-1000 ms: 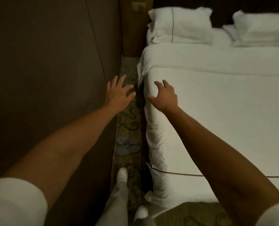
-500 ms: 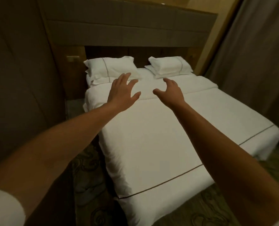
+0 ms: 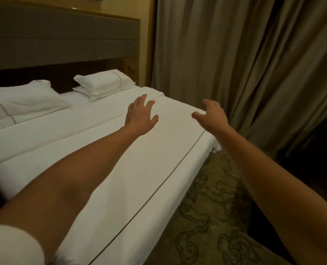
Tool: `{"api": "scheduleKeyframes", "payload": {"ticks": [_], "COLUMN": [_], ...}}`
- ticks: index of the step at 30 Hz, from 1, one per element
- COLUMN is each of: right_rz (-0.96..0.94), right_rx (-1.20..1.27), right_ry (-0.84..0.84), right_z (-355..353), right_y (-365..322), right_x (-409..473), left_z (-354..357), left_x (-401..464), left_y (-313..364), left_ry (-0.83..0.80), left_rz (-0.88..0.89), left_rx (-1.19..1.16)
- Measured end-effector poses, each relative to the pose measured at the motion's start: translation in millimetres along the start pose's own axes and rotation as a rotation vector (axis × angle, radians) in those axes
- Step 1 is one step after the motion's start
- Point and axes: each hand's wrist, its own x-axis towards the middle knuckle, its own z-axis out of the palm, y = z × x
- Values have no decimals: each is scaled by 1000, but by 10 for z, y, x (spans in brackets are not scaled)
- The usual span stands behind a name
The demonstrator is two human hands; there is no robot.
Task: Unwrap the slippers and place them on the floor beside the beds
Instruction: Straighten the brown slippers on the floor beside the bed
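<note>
Bed [image 3: 120, 159] with two pillow stacks; left hand [image 3: 140, 117] and right hand [image 3: 211, 116] spread, empty.

Both arms extended forward, bare forearms, white short sleeve [image 3: 11, 245] visible on the left upper arm. Left hand [image 3: 140, 116] raised with back toward the camera, fingers spread and loosely straight, holding nothing. Right hand [image 3: 212, 116] at similar height, well apart from the left, fingers curled slightly, thumb pointing inward, empty.

White bed [image 3: 120, 169] carries two pillow stacks [image 3: 104, 84]; patterned carpet [image 3: 206, 217] below.
</note>
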Motion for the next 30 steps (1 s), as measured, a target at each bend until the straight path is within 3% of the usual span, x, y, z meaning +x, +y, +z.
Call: {"api": "scheduleKeyframes", "payload": {"ticks": [6,11,19,30], "right_rz": [101,157,233,270], "right_rx": [-38,-30,-33,-161], "right_ry": [31,36,41,19], "right_z": [-623,-780,-651,-607], "right_y": [1303,2092,3084,4007], "right_x": [609,1087,2152,4346], "left_z": [706,1238,2381,3913], "left_x": [790,1366,2578,4817], "left_y": [1356,2111,2779,3337], "left_ry": [-32,-69,-98,-180], "left_rz": [40,90,175,254], "left_rx": [-75,-100,-117,-124]}}
